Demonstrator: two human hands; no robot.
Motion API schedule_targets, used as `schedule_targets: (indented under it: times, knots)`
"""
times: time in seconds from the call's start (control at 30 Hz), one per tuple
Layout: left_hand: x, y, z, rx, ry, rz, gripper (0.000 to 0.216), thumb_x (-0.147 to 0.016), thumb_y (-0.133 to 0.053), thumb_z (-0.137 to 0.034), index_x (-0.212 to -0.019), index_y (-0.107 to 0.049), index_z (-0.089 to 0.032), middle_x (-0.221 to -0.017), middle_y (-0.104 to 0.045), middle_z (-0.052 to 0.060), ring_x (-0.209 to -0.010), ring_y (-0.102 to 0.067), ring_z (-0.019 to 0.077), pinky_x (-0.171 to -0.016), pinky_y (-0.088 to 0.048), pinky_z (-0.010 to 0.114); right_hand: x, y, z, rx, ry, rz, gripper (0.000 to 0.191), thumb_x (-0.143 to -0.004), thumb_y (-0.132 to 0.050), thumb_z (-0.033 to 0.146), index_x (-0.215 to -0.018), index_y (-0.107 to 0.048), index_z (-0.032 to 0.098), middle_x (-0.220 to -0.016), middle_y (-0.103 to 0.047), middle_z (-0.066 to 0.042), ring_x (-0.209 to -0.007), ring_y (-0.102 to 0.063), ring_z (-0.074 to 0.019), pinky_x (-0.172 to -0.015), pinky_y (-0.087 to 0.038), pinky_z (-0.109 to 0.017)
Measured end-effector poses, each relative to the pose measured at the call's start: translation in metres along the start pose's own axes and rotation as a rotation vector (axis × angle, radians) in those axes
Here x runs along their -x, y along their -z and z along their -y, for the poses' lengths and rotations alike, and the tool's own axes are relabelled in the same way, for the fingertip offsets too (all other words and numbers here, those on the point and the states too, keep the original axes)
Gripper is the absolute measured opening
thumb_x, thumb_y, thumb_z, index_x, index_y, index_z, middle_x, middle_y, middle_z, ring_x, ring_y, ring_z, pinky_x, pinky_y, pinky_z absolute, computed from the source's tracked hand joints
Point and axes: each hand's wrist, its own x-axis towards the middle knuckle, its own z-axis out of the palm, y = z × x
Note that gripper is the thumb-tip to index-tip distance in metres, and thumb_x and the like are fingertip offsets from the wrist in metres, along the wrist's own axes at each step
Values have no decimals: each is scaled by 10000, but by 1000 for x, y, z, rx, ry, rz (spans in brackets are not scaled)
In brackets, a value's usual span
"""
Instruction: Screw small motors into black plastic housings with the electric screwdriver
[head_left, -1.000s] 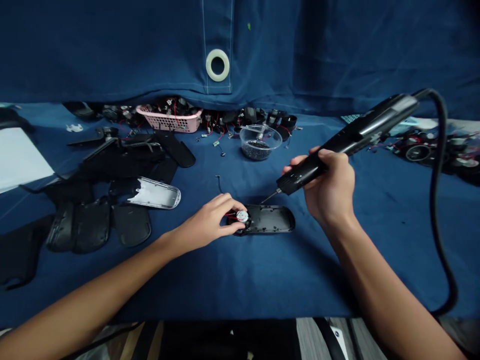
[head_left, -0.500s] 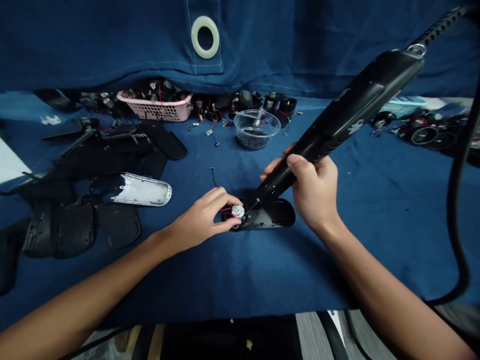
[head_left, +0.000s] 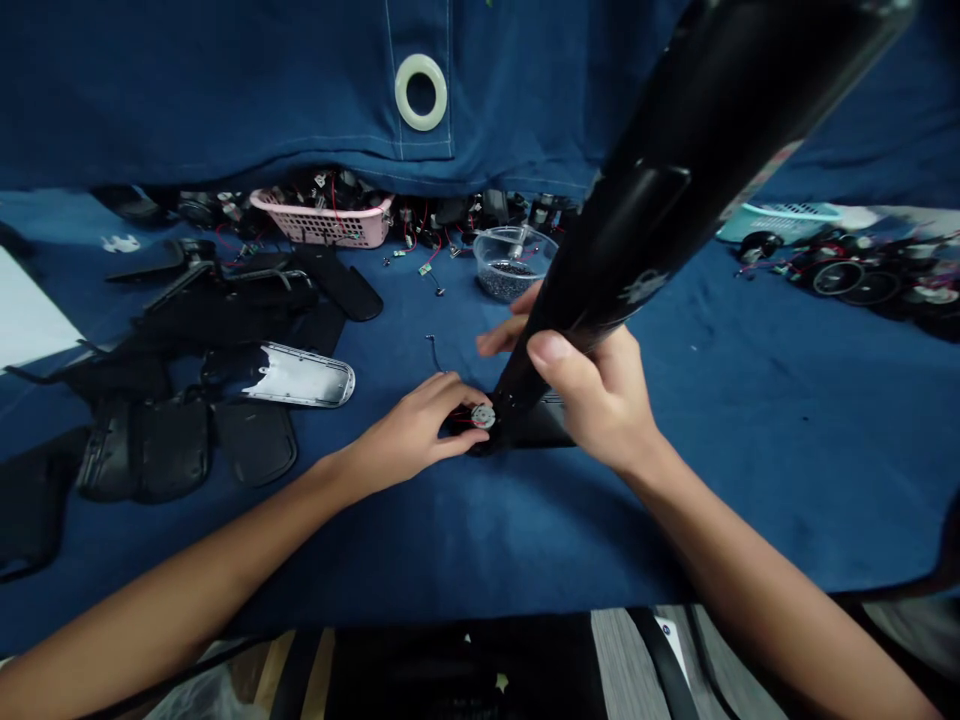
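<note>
My right hand (head_left: 592, 385) is wrapped round a black electric screwdriver (head_left: 637, 200), tilted up toward the top right. Its nose points down beside a small round motor (head_left: 484, 416) with red wires; the tip itself is hidden. The thumb and fingers of my left hand (head_left: 412, 430) are closed about the motor, which sits at the left end of a black plastic shell (head_left: 536, 428) lying on the blue cloth. The screwdriver and my right hand cover part of the shell.
Behind stand a clear tub (head_left: 514, 262) of small dark screws and a pink basket (head_left: 326, 222) of wired parts. Black covers (head_left: 176, 450) and a silver-lined shell (head_left: 306, 377) lie at left. A turquoise basket (head_left: 780, 222) and wired parts (head_left: 862, 275) are at right.
The screwdriver has swung steeper, and its nose has come down left against the motor's side. My right hand moved left with it. My left hand keeps its hold.
</note>
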Motion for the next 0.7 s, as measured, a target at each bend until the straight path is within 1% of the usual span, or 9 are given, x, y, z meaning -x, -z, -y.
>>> schedule_targets:
  times: [0.07, 0.13, 0.27, 0.37, 0.43, 0.57, 0.63, 0.7]
  knots:
    - [1, 0, 1, -1, -7, -6, 196, -900, -621, -293, -1062, -548, -211, -1010, -560, 13, -929, -560, 151, -869, -470, 294, 0, -9, 2, -77, 27, -8, 324, -738, -751, 377, -997, -589, 268, -866, -690, 22, -895, -679, -191, -884, -567, -376]
    - [1, 0, 1, -6, -14, -11, 194, -899, -622, -297, -1058, -550, -213, -995, -558, 13, -918, -565, 154, -865, -477, 299, -2, -17, 2, -139, 41, -18, 379, -713, -770, 343, -1027, -565, 286, -847, -676, 36, -859, -685, -180, -847, -581, -368]
    - [0, 0, 0, -25, -14, 2, 196, -901, -613, -313, -1044, -549, -195, -989, -567, 25, -924, -571, 169, -867, -481, 313, -6, -28, -7, -128, 87, -59, 293, -737, -739, 299, -972, -564, 295, -751, -620, 69, -803, -679, -147, -773, -598, -318]
    - [1, 0, 0, -47, -11, 22, 203, -907, -600, -330, -1042, -552, -186, -1007, -579, 39, -941, -573, 185, -871, -480, 330, -5, -34, -12, -146, 92, -109, 269, -751, -727, 305, -962, -561, 290, -780, -622, 69, -849, -683, -146, -768, -601, -307]
    - [1, -2, 1, -71, -7, 22, 226, -910, -593, -351, -1062, -552, -189, -1019, -585, 45, -950, -574, 196, -874, -480, 341, -2, -37, -11, -156, 80, -109, 263, -750, -732, 324, -944, -559, 284, -807, -634, 68, -898, -686, -158, -771, -604, -316]
    - [3, -3, 3, -107, -1, 2, 275, -907, -595, -363, -1123, -541, -201, -1032, -587, 39, -951, -585, 196, -862, -483, 336, 4, -40, -4, -123, 110, -55, 317, -677, -803, 349, -863, -561, 263, -791, -655, 60, -930, -690, -186, -816, -595, -340]
    - [3, -2, 4, -110, 1, 6, 272, -910, -589, -360, -1131, -542, -209, -1059, -584, 39, -967, -582, 194, -855, -481, 330, 5, -40, -1, -96, 137, -66, 349, -643, -826, 376, -829, -557, 255, -781, -663, 46, -914, -691, -190, -837, -588, -342]
    - [3, -1, 4, -102, 0, 18, 265, -918, -580, -362, -1132, -543, -211, -1094, -583, 44, -995, -571, 196, -866, -474, 334, 5, -39, -1, -74, 150, -99, 359, -645, -822, 411, -814, -549, 251, -779, -667, 33, -906, -690, -191, -835, -588, -341]
